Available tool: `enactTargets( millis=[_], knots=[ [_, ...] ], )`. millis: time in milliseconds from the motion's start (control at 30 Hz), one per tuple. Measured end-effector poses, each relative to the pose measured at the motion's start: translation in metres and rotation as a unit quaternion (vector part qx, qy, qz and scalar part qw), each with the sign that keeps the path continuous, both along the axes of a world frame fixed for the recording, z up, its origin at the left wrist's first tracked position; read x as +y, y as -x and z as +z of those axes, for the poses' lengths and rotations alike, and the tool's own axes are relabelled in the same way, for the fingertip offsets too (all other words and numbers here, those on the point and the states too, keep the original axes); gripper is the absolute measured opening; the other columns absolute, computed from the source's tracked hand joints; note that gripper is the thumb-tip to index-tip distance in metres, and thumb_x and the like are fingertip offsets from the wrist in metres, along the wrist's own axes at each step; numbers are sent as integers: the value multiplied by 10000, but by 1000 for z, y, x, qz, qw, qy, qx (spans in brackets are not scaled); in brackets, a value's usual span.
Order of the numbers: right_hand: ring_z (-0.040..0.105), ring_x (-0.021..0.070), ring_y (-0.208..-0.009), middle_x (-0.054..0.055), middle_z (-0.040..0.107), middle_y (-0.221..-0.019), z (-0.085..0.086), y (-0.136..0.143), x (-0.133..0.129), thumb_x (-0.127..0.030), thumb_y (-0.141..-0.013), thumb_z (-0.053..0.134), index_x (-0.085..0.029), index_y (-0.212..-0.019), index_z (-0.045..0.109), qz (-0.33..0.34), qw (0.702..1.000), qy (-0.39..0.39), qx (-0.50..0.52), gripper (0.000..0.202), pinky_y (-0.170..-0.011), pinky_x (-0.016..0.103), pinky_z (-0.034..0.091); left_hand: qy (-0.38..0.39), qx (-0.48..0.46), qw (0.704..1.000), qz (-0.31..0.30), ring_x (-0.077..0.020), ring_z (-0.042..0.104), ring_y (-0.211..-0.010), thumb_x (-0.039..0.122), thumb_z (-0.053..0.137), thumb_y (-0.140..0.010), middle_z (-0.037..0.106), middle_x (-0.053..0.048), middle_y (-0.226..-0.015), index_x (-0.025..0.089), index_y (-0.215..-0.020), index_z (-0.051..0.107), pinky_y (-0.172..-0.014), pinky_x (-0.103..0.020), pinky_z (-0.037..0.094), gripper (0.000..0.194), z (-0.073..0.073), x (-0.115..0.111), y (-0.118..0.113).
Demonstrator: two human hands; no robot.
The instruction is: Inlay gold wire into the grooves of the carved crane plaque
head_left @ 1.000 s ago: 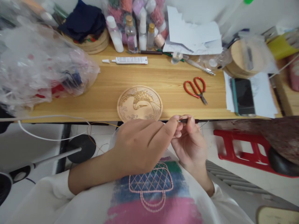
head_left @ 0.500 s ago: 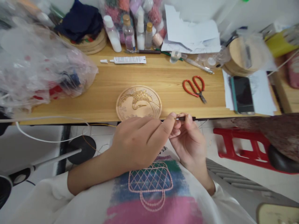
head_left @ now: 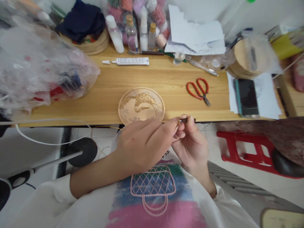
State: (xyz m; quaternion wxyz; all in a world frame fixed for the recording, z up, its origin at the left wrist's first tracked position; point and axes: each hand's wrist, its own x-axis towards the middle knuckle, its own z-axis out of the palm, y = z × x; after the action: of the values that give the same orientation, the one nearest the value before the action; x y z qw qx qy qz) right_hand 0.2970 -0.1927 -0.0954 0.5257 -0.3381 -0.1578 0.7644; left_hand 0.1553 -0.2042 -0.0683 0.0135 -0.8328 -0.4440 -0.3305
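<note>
My left hand [head_left: 144, 144] and my right hand [head_left: 191, 142] meet just below the front edge of the wooden table [head_left: 166, 79]. The right hand pinches a thin dark tool [head_left: 188, 120] that points right along the edge. The left thumb and forefinger pinch a fine gold wire [head_left: 106, 127] at the tool's tip; the wire trails left under the table edge. A round wooden disc [head_left: 141, 105] carved with a crane lies on the table just beyond my hands.
Red scissors [head_left: 199, 90] lie right of the disc, a phone [head_left: 248, 97] on paper further right. A glue tube [head_left: 129, 61], small bottles [head_left: 131, 31], a bulging plastic bag [head_left: 40, 69] and papers crowd the back. A red stool [head_left: 244, 148] stands below right.
My hands have stayed together at the table edge, with small finger shifts. Less of the dark tool shows past my right fingers than before.
</note>
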Motion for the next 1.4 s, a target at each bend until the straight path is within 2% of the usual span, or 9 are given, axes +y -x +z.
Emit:
enactTargets(
  millis=[167, 367, 633, 767, 933, 1067, 1200, 1400],
  knots=[
    [575, 14, -463, -82, 697, -558, 3, 2, 1, -336, -611, 912, -253, -680, 781, 0, 1000, 14, 20, 170, -532, 74, 534, -19, -7, 1000, -9, -93, 687, -677, 158, 428, -1023, 714, 22, -710, 163, -964, 609, -620, -226, 511, 191, -3, 2, -1],
    [588, -15, -474, -86, 711, -568, 4, 5, 2, -273, -656, 892, -206, -703, 783, -3, 998, -7, 62, 137, -553, 24, 521, -64, -3, 998, 1, -97, 661, -651, 146, 439, -1023, 674, 20, -677, 111, -1022, 598, -593, -252, 468, 162, -12, 4, -1],
    [557, 25, -508, -76, 667, -563, 0, 6, 1, -308, -681, 875, -228, -707, 771, -4, 999, -4, 46, 133, -611, 129, 564, -62, 5, 998, -2, -121, 615, -628, 167, 508, -992, 640, 19, -695, 98, -1096, 595, -585, -264, 443, 152, -18, 3, 1],
    [550, 25, -510, -76, 657, -569, -1, 5, 2, -312, -689, 870, -231, -710, 771, 8, 999, -4, 49, 130, -600, 134, 555, -47, 11, 999, -8, -132, 609, -625, 154, 533, -974, 657, 5, -713, 94, -1086, 596, -580, -285, 442, 142, -18, 3, 2],
    [528, -17, -477, -85, 661, -567, -1, 5, 3, -296, -702, 867, -204, -716, 772, 29, 995, 0, 91, 133, -575, 65, 517, -47, 1, 999, 6, -125, 647, -667, 171, 505, -1000, 687, 10, -727, 132, -1054, 605, -617, -276, 473, 120, -16, 4, 2],
    [536, -26, -474, -89, 678, -578, -3, 4, 4, -299, -697, 871, -198, -709, 760, 39, 992, 22, 114, 151, -574, 59, 517, -46, -22, 999, 11, -120, 670, -675, 197, 518, -1008, 726, -5, -769, 128, -1057, 610, -619, -274, 494, 125, -15, 5, -1],
    [535, -21, -469, -94, 665, -563, -3, 2, 4, -292, -691, 874, -203, -692, 747, 37, 992, 25, 114, 154, -553, 67, 513, -32, -42, 999, 9, -106, 676, -683, 178, 521, -1006, 734, 1, -774, 132, -1030, 615, -655, -267, 503, 107, -13, 5, -3],
    [516, -16, -451, -79, 638, -528, -2, 1, 5, -280, -677, 881, -181, -631, 728, 18, 996, 15, 83, 187, -522, 72, 488, -26, -42, 999, -9, -114, 646, -627, 161, 477, -1011, 696, 18, -718, 148, -998, 594, -589, -276, 477, 118, -13, 5, -2]
  ],
)
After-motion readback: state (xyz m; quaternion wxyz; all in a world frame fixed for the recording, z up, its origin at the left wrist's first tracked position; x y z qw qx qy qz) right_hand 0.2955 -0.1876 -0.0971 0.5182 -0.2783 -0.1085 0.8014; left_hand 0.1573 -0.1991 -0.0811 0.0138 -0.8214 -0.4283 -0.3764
